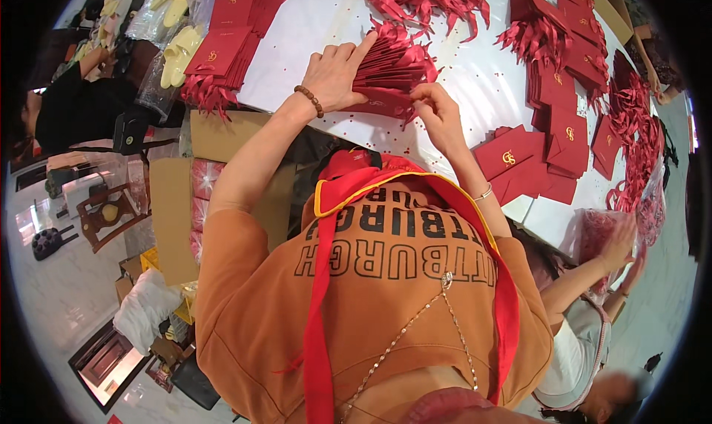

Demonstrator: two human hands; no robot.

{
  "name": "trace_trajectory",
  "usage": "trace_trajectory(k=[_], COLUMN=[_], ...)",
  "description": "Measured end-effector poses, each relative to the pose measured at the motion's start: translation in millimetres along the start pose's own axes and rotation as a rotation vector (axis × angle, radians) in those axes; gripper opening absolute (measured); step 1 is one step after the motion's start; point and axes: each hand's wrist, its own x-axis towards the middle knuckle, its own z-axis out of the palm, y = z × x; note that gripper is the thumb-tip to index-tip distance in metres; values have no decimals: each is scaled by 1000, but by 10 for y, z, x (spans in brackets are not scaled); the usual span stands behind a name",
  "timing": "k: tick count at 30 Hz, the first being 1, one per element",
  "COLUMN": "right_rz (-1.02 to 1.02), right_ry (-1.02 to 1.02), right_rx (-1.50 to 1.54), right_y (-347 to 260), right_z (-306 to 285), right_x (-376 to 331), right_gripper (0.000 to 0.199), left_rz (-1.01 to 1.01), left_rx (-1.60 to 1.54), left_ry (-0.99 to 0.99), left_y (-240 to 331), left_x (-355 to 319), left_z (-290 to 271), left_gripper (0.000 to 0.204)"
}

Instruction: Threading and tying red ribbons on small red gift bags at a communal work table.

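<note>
1. Grasping the fanned stack of dark red pouches [382,72] with the left hand [330,79], spanning its left end, extending the index finger along the far side and resting the thumb near the front.
2. Curling the fingers of the right hand [441,116] at the stack's right end, close beside the ribbons; leaving unclear any pinch on pouch or ribbon.
3. Of the stack: lying between both hands, near the front edge of the white table [311,24], trailing red ribbons rightward.
4. Wearing a brown beaded bracelet [310,101] on the left wrist.
5. Of the table's right side: carrying loose red envelopes [512,161] and overlapping pouch piles [567,135], showing gold emblems.
6. Of the table's left side: bearing another pouch pile [221,50], sitting beside yellow slippers [176,53].
7. Reaching over a clear bag [592,235] with a co-worker's hand [619,242], blurring slightly.
</note>
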Motion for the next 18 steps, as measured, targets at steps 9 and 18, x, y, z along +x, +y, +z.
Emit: trace_trajectory(k=[9, 18], right_rz=[350, 442], right_ry=[-235, -545], right_rx=[177, -924], right_y=[-170, 153], right_z=[40, -112], right_x=[61, 228], right_gripper=[35, 52], left_rz=[-15, 5], left_rx=[-8, -11], left_ry=[-16, 13], left_y=[3, 4], left_x=[-21, -14], left_z=[7, 34], left_gripper=[111, 109])
